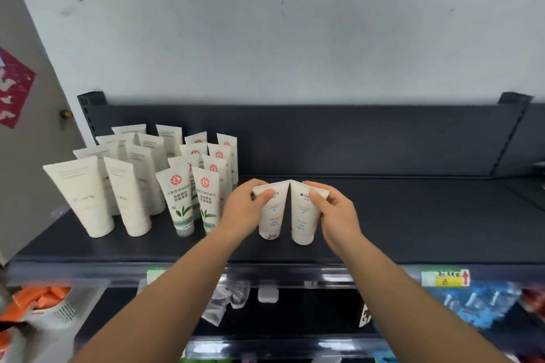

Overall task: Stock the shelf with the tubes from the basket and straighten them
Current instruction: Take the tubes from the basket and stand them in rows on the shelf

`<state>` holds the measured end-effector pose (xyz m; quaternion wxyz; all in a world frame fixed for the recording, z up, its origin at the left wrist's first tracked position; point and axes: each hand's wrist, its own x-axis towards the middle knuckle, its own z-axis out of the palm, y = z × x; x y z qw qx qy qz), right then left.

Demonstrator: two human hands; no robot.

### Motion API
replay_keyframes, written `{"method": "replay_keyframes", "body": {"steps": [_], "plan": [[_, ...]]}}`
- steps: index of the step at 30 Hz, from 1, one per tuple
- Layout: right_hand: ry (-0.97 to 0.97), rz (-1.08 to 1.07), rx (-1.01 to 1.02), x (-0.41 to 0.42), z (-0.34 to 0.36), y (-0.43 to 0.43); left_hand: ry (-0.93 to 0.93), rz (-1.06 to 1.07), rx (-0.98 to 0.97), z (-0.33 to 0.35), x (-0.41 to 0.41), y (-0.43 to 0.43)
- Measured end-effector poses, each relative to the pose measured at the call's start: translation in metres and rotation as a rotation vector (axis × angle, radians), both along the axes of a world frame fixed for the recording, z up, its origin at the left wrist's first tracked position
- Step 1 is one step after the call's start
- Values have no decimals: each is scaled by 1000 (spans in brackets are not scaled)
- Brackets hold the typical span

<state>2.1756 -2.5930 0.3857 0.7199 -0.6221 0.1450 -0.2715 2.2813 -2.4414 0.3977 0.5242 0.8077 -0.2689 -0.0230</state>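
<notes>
Head view. You are standing two white tubes with blue print cap-down on the dark shelf [413, 215], near its front edge, right of the stock already there. Your left hand [243, 209] is pinching the left blue-print tube [272, 215] at its crimped top, thumb lying across the front, fingers curled behind. Your right hand [336, 215] is gripping the right blue-print tube [303, 216] the same way, thumb on the face near the upper corner. Both hands are closed on their tubes, not spread. The two tubes are leaning toward each other: crimped tops touching at a peak, caps standing slightly apart on the shelf.

Left of your left hand, the green-leaf tubes [180, 200] with a red round emblem are standing upright in two files running toward the back panel [354, 141]. The front one of the right file is just beside your left wrist. Further left, the plain white tubes [85, 197] are standing in rows too, the front ones looking larger and tilting slightly outward.

The shelf to the right of your hands is bare. Below the front edge, a yellow-green price label [445, 277] is sitting on the rail; blurred goods are showing on the lower shelf. The basket: you cannot tell which of the blurred things at lower left it would be.
</notes>
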Motion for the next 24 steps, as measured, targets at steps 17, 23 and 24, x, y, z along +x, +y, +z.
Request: {"method": "replay_keyframes", "body": {"steps": [17,23,24], "plan": [[56,-46,-339,43,-4,-29,-42,75,9,-4,43,-19],[93,-83,-328,53,-8,-34,-44,108,14,-2,44,-18],[99,-86,-327,54,-8,-34,-48,115,27,-1,42,-18]]}}
